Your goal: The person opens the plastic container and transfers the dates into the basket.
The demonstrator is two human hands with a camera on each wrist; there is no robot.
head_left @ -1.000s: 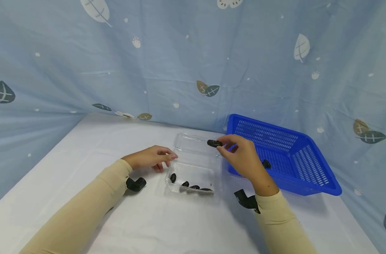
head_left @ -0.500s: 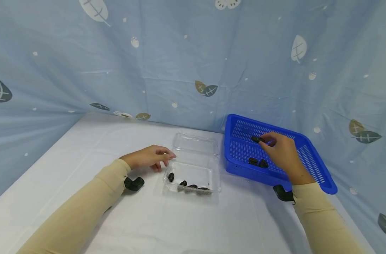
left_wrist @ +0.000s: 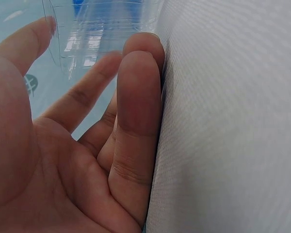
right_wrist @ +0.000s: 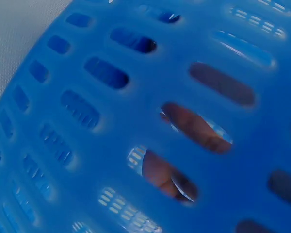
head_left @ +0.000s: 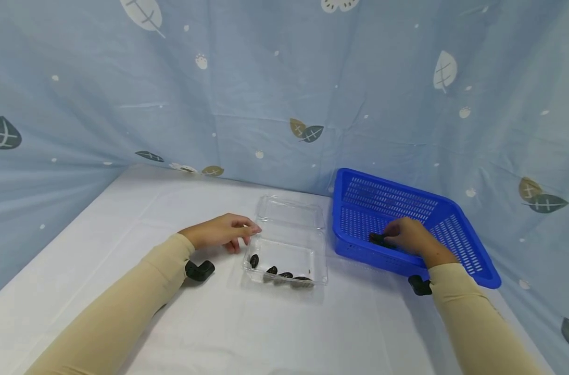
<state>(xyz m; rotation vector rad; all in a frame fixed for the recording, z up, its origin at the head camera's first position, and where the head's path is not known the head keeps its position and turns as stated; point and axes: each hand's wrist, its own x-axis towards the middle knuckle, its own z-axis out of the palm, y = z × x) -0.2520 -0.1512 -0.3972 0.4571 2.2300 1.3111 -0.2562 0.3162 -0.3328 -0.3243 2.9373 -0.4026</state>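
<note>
My left hand [head_left: 223, 232] rests on the table, its fingertips touching the left edge of the open clear plastic clamshell box [head_left: 284, 250]. In the left wrist view the fingers [left_wrist: 136, 92] lie beside the white cloth, and the thumb tip meets the plastic. Several dark, glossy oval pieces [head_left: 285, 276] lie along the box's near side. My right hand [head_left: 408, 237] is down inside the blue basket [head_left: 354, 247], fingers pinched at a dark oval piece [head_left: 377, 238]. Fingertips hide part of the pieces there. The right wrist view shows skin through the basket's slots.
A white cloth [head_left: 209, 323] covers the table. The box's lid [head_left: 291, 211] lies folded back. Behind everything hangs a blue curtain [head_left: 265, 94] with leaf prints. The basket's raised wall [right_wrist: 150, 97] fills most of the right wrist view.
The right hand has carried a dark oval piece from over the clamshell lid rightwards to the basket, then lowered it inside. The left hand has stayed at the box's edge.
</note>
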